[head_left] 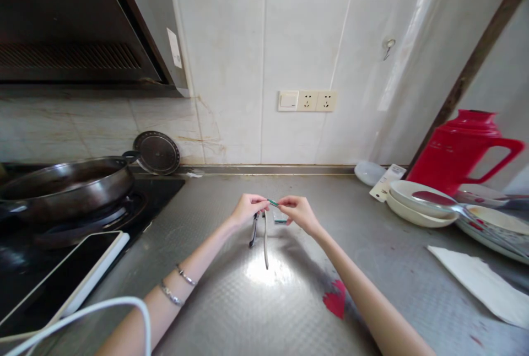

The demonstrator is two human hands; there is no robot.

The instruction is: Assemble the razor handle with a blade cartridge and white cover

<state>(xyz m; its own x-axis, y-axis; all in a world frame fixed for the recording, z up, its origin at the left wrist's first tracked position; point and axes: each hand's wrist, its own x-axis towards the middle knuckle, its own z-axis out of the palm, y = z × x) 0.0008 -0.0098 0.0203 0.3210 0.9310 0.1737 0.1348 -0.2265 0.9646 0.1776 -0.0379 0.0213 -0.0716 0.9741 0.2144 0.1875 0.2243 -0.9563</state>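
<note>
Above the metal counter (231,295), my left hand (249,208) and my right hand (298,212) pinch the two ends of a small green strip (273,203) between them. Just below my left hand is a slim black item (253,232), and beside it a thin grey cord-like piece (266,246) points toward me. A small clear packet with a green edge (280,217) is beside my right fingertips; whether they touch it is unclear.
On the left are a stove with a steel pan (78,182), a phone-like device (61,284) and a white cable (103,303). A red piece (335,299) lies near my right forearm. Bowls (421,207), a red thermos (458,152) and white paper (479,284) are at right.
</note>
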